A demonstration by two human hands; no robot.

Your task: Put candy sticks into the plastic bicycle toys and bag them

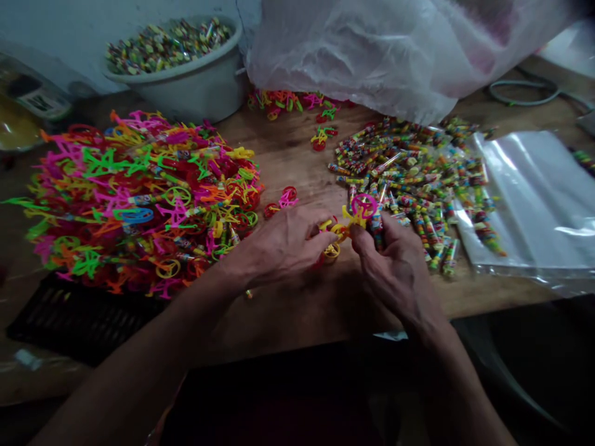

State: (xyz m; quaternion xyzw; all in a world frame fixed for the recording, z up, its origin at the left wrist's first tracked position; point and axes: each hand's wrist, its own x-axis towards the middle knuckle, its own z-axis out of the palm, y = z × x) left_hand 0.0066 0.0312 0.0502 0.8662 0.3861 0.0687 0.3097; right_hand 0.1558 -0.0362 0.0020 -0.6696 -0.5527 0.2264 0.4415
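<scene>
My left hand [283, 244] and my right hand [393, 260] meet over the wooden table [297, 161] near its front edge. Between their fingertips is a small yellow plastic toy [341, 228] with wheel-shaped parts; a pink wheel piece [364, 204] sits just above it. My left fingers pinch the yellow toy from the left. My right fingers close on it from the right, along with what looks like a candy tube [377, 226]. A big pile of neon plastic toys [139, 198] lies to the left. Loose candy tubes [418, 179] are heaped to the right.
A grey tub of candies [186, 80] stands at the back left. A large crumpled plastic bag [395, 56] covers the back centre. Flat clear bags [534, 204] lie at the right. A black mesh tray [79, 319] sits at the front left. A cable [525, 93] runs at the back right.
</scene>
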